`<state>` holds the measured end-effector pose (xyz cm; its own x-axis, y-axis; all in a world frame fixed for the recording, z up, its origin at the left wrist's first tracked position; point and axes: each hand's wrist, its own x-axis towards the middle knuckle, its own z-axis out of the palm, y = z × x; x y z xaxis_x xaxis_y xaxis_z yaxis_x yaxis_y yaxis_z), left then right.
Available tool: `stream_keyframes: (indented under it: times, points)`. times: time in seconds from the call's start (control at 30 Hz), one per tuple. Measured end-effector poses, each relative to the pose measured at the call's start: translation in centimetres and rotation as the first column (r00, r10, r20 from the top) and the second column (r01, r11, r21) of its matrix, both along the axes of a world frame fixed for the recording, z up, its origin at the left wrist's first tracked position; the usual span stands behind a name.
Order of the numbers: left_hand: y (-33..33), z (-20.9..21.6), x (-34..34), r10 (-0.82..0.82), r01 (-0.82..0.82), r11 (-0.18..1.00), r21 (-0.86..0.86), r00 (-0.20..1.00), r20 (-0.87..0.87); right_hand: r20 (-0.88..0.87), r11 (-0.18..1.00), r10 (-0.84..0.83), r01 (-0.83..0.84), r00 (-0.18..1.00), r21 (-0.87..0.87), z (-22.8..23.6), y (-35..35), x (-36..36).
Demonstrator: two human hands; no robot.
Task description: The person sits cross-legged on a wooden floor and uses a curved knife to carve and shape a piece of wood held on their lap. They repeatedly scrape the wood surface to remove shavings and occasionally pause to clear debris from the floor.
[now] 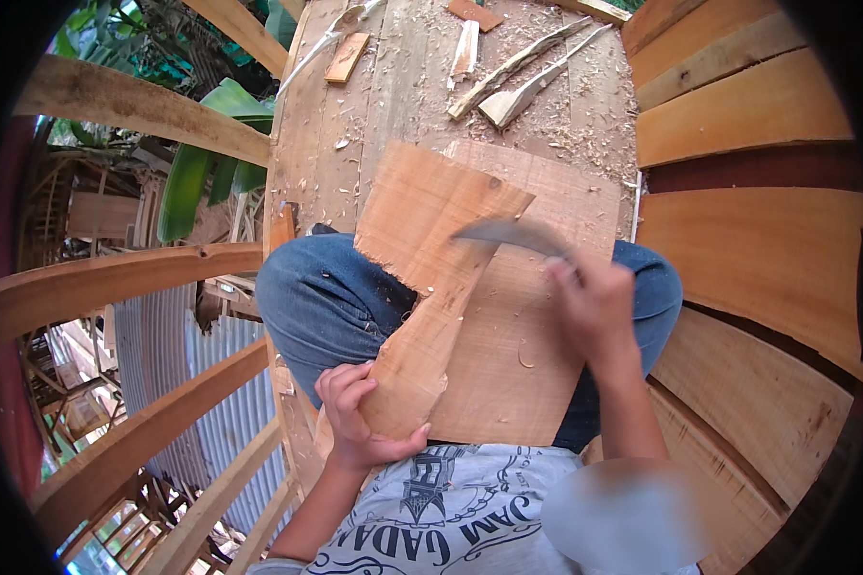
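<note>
My left hand (360, 417) is closed around the narrow lower end of a paddle-shaped piece of wood (431, 216), broad at its far end. The piece lies tilted across my lap, partly over a flat wooden board (508, 355) that rests on my crossed legs. In my right hand (594, 297) is a curved knife (508, 233), slightly smeared by motion. Its blade reaches over the right edge of the wood piece, where the broad part narrows; whether it touches the wood I cannot tell.
Beyond my legs, wood shavings cover a plank floor (393, 115). Two long wood pieces (527, 96) and some small offcuts (347, 57) lie there. A slatted railing (125, 273) runs along the left, and a plank wall (748, 249) stands close on the right.
</note>
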<state>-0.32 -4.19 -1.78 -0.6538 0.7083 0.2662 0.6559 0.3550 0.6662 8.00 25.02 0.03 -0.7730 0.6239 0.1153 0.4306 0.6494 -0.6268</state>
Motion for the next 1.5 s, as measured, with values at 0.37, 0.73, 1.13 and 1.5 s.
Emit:
stream_keyframes:
  times: [0.37,0.73,1.13,1.5]
  points:
    - [0.0,0.1,-0.1,-0.005,0.005,1.000,-0.001,1.000,0.002,0.029,0.999,0.054,-0.054,0.998,0.003,0.1,1.1,0.5]
    - [0.1,-0.1,-0.2,-0.013,0.013,1.000,-0.009,1.000,-0.006,0.003,0.993,0.114,-0.114,0.994,0.021,0.1,-0.4,0.3]
    - [0.1,0.1,-0.1,-0.008,0.008,1.000,-0.016,1.000,0.011,0.027,0.993,0.051,-0.048,0.998,-0.111,2.2,-1.1,1.3]
    - [0.0,0.1,0.0,-0.003,0.003,1.000,-0.017,1.000,0.001,0.160,0.992,0.097,-0.108,0.982,0.063,2.0,-1.6,1.1]
